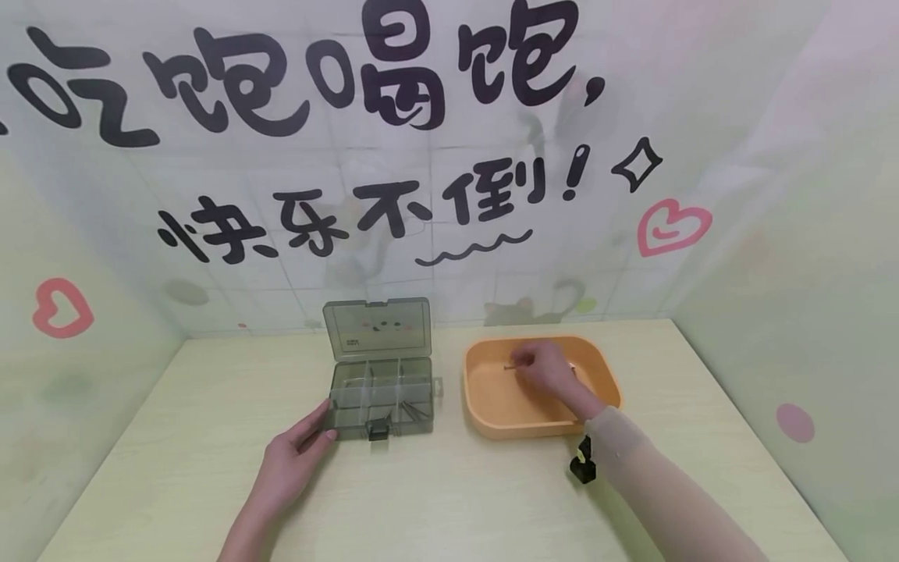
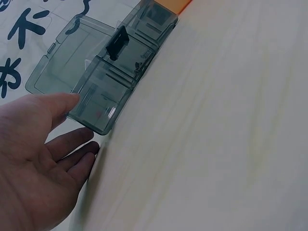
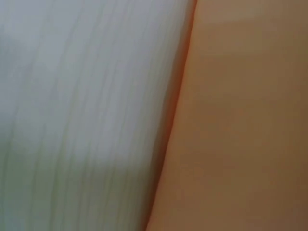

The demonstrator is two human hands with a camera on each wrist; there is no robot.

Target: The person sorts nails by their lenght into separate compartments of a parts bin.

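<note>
A clear grey compartment box [image 1: 382, 394] stands on the table, its lid [image 1: 379, 332] raised at the back. Several thin metal pieces [image 1: 414, 411] lie in its front right compartment. My left hand [image 1: 288, 464] rests at the box's left end. In the left wrist view the thumb touches the edge, with the other fingers loosely bent beside the corner. Over the orange tray [image 1: 485, 421], my right hand [image 1: 548, 371] pinches a small thin screw [image 1: 509, 368] between its fingertips. The right wrist view shows only the tray's side [image 3: 231, 120] and the table.
A dark latch [image 1: 378, 428] hangs at the box's front. Below the right sleeve [image 1: 621, 437] shows a small black device [image 1: 583, 462]. Behind the light wooden table [image 1: 449, 492] rises a printed wall sheet [image 1: 393, 281], with side walls left and right.
</note>
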